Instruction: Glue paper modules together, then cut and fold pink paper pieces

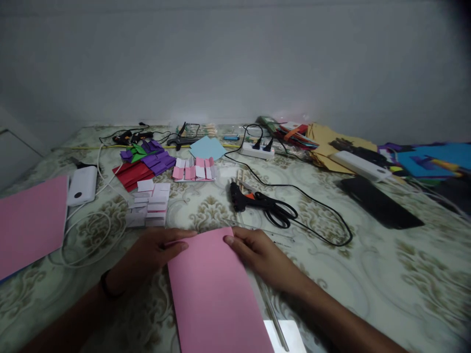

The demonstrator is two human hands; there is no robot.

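A long pink sheet of paper [217, 294] stretches toward me from the middle of the patterned table. My left hand [162, 250] pinches its far left corner between thumb and fingers. At the far right corner, my right hand [257, 250] grips the sheet the same way, thumb on top. Under the right forearm and beside the sheet lies a metal ruler [274, 314], partly hidden, with a white piece [290, 333] beneath it. Just beyond the right hand rest a black glue gun [239, 198] and black-handled scissors [279, 208].
Folded white papers [150, 203], pink-and-white folded pieces [195, 169] and red paper [133, 175] lie beyond the left hand. A white power bank [83, 185] and pink sheets [33, 220] are at left. A power strip [257, 150], cables and a black phone-like slab [379, 203] occupy the right.
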